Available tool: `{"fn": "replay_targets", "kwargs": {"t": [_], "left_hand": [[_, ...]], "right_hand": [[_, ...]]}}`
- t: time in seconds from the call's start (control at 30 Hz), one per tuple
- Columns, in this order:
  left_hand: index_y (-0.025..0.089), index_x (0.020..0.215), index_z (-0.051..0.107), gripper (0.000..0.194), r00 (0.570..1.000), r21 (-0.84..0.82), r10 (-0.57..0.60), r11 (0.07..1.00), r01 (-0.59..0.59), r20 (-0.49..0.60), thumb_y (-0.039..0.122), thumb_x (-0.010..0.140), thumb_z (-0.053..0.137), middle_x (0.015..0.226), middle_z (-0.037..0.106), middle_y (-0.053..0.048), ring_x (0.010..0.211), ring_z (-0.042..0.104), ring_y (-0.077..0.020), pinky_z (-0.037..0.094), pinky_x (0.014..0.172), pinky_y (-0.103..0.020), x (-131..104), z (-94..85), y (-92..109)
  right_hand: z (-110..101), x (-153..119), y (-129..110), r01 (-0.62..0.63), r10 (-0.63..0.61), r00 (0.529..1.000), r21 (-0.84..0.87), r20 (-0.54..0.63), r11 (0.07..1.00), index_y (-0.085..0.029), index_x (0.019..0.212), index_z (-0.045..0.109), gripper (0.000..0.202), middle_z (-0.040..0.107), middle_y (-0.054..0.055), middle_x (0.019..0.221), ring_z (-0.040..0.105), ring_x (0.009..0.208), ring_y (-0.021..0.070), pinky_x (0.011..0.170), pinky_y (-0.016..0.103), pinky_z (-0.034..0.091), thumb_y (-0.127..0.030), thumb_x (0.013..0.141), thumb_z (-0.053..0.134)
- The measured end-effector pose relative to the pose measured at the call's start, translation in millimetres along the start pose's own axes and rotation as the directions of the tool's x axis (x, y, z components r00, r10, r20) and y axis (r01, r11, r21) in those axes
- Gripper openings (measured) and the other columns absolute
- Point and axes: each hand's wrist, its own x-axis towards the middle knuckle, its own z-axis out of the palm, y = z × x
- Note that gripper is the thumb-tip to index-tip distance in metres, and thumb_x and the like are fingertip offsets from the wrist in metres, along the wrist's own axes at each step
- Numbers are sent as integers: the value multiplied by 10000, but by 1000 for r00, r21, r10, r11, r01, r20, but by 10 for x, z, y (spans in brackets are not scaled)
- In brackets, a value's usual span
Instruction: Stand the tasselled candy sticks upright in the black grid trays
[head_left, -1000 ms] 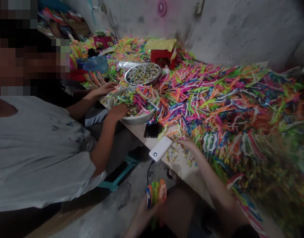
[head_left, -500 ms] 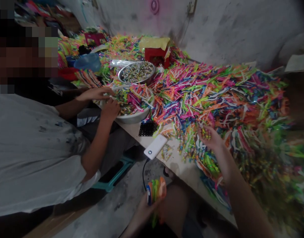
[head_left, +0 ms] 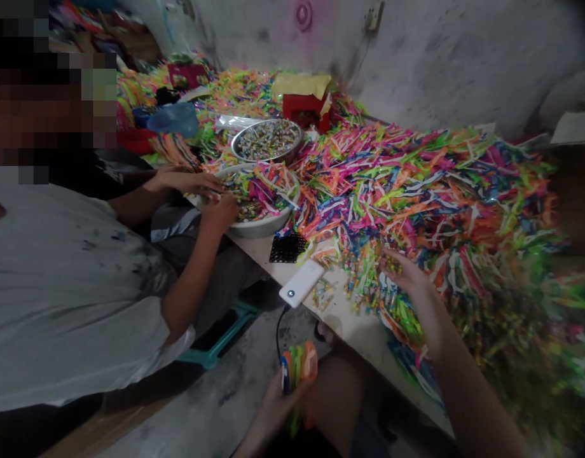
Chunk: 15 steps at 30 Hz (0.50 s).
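Low in the view, above my lap, my left hand (head_left: 276, 397) is closed round a bundle of colourful soft plastic strips (head_left: 298, 366), in blue, green, yellow and orange. My right hand (head_left: 407, 273) reaches over the table at the near edge of a big heap of similar strips (head_left: 397, 184). Its fingers are curled about small yellow-and-red patterned pieces (head_left: 392, 261), partly hidden by the hand. Just below and left of it, strips with patterned ends (head_left: 362, 286) lie in a row. A few loose patterned pieces (head_left: 322, 294) rest on the tabletop (head_left: 352, 327).
A white power bank (head_left: 302, 283) with a black cable lies at the table edge, beside a black mesh tray (head_left: 287, 247). At left, a co-worker's hands (head_left: 220, 200) work at a white basin (head_left: 264, 227). Behind are a metal bowl (head_left: 299, 137) and a red stool (head_left: 297, 113).
The view has shifted slightly. My right hand has dipped a little at the heap's edge, its fingers still curled. My left hand keeps its bundle in nearly the same place.
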Motion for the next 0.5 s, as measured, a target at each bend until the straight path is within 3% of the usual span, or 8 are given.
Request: {"fn": "replay_targets", "kwargs": {"t": [0.2, 0.37, 0.5], "left_hand": [[145, 985, 668, 636, 1000, 47, 13, 999, -13, -11, 571, 523, 765, 1072, 686, -104, 976, 625, -290, 498, 858, -349, 8, -44, 2], [154, 975, 674, 609, 1000, 3, 17, 1000, -17, 1, 599, 564, 729, 979, 711, -103, 963, 632, -288, 498, 859, -349, 8, -66, -8], [140, 975, 675, 650, 1000, -37, -11, 999, 10, -19, 622, 543, 727, 960, 711, -106, 981, 626, -297, 483, 893, -364, 27, -64, 6]], "right_hand": [[106, 12, -27, 6, -7, 1000, 70, 18, 998, -263, 753, 656, 122, 651, -58, 762, 603, 685, 83, 547, 141, 528, -176, 672, 679], [116, -84, -25, 98, -103, 994, -122, -37, 988, -261, 712, 659, 215, 670, -34, 918, 604, 949, 142, 650, 177, 545, -92, 578, 663], [90, -303, 35, 206, -207, 978, -292, 28, 934, -263, 773, 685, 283, 653, -7, 1051, 541, 1102, 185, 765, 226, 522, -88, 551, 674]]}}
